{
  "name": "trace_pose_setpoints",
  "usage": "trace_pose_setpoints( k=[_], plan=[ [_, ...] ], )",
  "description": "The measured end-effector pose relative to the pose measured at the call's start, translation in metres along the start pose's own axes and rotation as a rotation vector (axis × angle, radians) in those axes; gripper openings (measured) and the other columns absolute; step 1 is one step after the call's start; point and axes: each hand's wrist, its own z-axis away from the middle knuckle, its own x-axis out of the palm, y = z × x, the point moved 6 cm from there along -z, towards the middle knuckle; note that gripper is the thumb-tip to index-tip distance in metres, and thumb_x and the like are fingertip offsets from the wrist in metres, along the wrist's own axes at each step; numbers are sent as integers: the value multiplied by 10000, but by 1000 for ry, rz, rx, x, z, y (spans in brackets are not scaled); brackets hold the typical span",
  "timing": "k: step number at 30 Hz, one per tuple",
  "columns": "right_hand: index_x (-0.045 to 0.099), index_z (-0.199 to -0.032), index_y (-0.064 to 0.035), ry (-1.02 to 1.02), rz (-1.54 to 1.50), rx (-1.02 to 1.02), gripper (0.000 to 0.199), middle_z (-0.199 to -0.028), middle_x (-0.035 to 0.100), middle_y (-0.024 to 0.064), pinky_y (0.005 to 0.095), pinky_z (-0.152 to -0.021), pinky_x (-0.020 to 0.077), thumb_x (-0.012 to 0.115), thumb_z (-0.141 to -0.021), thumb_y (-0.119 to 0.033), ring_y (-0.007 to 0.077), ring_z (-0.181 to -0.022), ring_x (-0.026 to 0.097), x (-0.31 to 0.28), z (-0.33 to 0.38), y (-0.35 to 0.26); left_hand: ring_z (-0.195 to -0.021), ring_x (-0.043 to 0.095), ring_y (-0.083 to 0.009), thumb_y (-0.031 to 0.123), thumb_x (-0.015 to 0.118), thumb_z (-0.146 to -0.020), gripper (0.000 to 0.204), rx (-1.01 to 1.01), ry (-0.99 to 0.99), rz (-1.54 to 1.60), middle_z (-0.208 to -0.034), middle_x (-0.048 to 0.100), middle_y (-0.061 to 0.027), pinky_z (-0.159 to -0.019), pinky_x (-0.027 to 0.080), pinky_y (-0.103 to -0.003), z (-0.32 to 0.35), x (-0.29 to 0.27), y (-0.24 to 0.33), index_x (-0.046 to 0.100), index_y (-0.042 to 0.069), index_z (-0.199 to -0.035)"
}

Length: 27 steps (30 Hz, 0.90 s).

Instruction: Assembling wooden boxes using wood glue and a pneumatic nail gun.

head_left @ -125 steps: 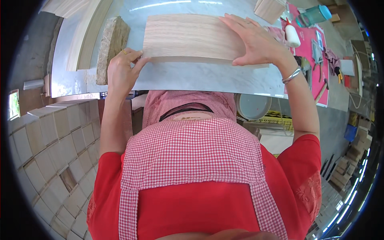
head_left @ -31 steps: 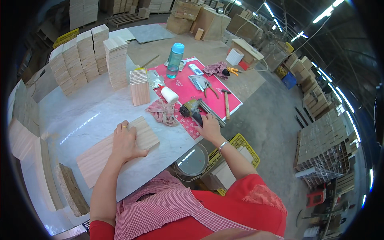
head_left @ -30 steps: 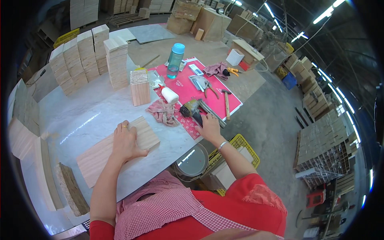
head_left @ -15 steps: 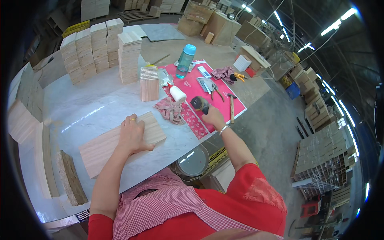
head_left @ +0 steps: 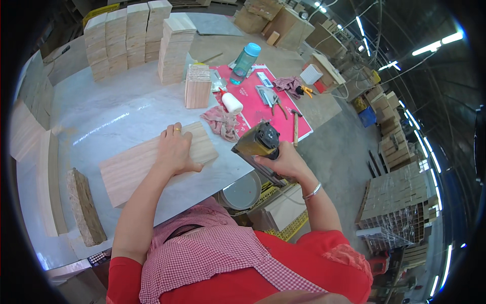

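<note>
A pale wooden board [head_left: 130, 171] lies at a slant on the light marbled tabletop. My left hand [head_left: 176, 152] spans it from above, fingers at the far edge and thumb stretched toward the near edge, holding it down. My right hand [head_left: 287, 161] is closed round the handle of a nail gun [head_left: 258, 141] with a dark round cap and a yellowish body. The nail gun is held up just off the table's right edge, apart from the board. Beyond the board's right end lies a crumpled pink checked cloth [head_left: 221, 121], beside a white glue bottle with a red tip [head_left: 232, 102].
Stacked wooden pieces [head_left: 126, 38] line the back left. A small wooden stack [head_left: 198, 88] and a blue water bottle [head_left: 245, 63] stand farther back. A hammer [head_left: 296, 126] and pliers [head_left: 278, 107] lie on a red sheet [head_left: 253, 99]. A rough wooden strip [head_left: 86, 207] lies left; a bucket [head_left: 240, 191] stands below the edge.
My right hand has drawn the nail gun from over the red sheet back toward me, and it has turned. My left hand has stayed on the board. The view has shifted slightly.
</note>
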Motion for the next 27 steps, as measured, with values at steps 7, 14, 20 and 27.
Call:
trace_pose_setpoints(
  k=[7,14,20,27],
  plan=[
    [715,-1058,-2,-93,-40,-53,423,-864,724,191,396,-757,541,788,-784,-315,276,-814,720,9,7,-23,-1227,457,-401,488,839,-508,775,-1,-26,12,-1286,501,-267,-1034,390,-492,-1,1,-2,659,-3,-1079],
    [686,-1102,9,-108,-226,66,331,-960,730,61,304,-754,528,782,-837,-164,111,-822,643,26,10,-23,-1179,511,-346,517,849,-526,708,59,153,-56,-1197,591,-214,-971,431,-461,-1,20,-10,701,53,-1040],
    [679,-1086,6,-115,-256,-20,300,-877,714,36,263,-626,496,788,-846,-137,81,-727,618,32,3,-34,-1175,514,-361,484,830,-555,701,14,27,-56,-1211,573,-241,-972,433,-451,1,18,-11,694,24,-1065],
    [694,-1029,-14,-122,-147,98,272,-671,604,-26,232,-422,349,787,-855,-201,32,-496,477,34,-2,-25,-1163,525,-364,485,822,-570,727,17,-29,-66,-1213,565,-258,-983,433,-456,3,-8,-2,661,1,-1089]
  ],
)
